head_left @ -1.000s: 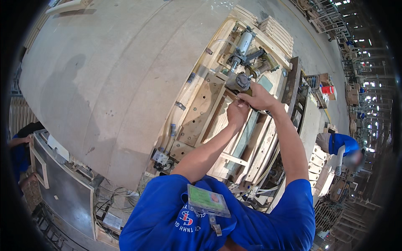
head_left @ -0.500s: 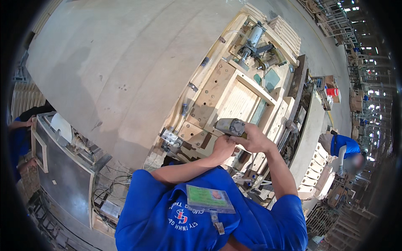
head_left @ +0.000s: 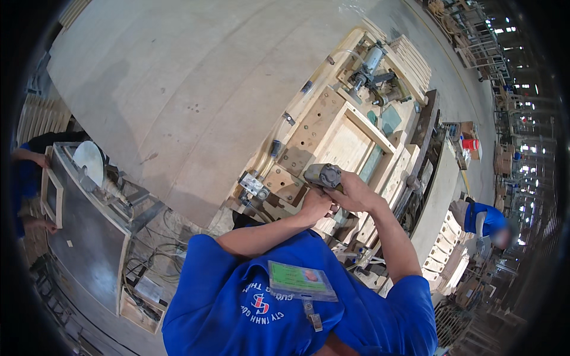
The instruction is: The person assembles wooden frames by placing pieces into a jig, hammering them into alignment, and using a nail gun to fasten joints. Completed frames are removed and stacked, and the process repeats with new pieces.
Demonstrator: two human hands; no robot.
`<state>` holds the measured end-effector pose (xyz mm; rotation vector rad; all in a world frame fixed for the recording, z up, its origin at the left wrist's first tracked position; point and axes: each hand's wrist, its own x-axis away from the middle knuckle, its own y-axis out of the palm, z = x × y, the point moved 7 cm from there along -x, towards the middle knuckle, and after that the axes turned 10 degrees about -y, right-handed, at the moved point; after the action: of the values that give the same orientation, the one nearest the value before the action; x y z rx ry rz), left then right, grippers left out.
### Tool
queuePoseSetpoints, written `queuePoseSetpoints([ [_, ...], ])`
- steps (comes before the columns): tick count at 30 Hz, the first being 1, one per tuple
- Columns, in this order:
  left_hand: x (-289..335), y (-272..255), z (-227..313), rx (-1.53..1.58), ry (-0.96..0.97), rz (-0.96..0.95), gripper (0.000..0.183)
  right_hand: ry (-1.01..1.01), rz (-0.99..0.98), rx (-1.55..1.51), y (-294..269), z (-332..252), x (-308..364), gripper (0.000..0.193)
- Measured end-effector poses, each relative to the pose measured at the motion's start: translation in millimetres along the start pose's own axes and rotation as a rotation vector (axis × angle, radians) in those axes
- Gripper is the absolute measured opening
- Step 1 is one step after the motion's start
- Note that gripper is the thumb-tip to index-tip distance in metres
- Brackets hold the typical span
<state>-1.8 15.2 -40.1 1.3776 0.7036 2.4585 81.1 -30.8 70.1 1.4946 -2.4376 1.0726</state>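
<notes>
A grey pistol-shaped power driver (head_left: 323,175) is gripped in my right hand (head_left: 356,191), over the near end of a wooden jig. My left hand (head_left: 316,204) is closed just below the driver, close against my right hand. What its fingers hold, if anything, is hidden. Beyond the hands lies a pale wooden frame (head_left: 371,132) on the jig, its near part covered by the driver and my right hand. The jig's brown drilled board (head_left: 309,127) runs along the frame's left side.
Air cylinders (head_left: 373,59) sit at the jig's far end, and a metal valve block (head_left: 254,185) is at its near left corner. At far left, a co-worker's hands hold a small frame (head_left: 54,190) by a dark-topped table (head_left: 89,237). Another person (head_left: 485,219) bends beside stacked wooden parts (head_left: 442,249).
The view has shifted slightly, so the jig sits lower and farther right in the picture. My hands stay together at the driver. The co-worker's small frame at far left has tilted a little.
</notes>
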Motion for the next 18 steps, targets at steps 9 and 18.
queuePoseSetpoints([
  [9,63,5,26,-0.764,0.306,0.043,0.033,0.325,0.465,-0.207,-3,-11,99,0.05],
  [18,163,-96,115,-0.571,0.814,0.533,0.02,0.569,1.201,-0.179,-6,1,340,0.042],
])
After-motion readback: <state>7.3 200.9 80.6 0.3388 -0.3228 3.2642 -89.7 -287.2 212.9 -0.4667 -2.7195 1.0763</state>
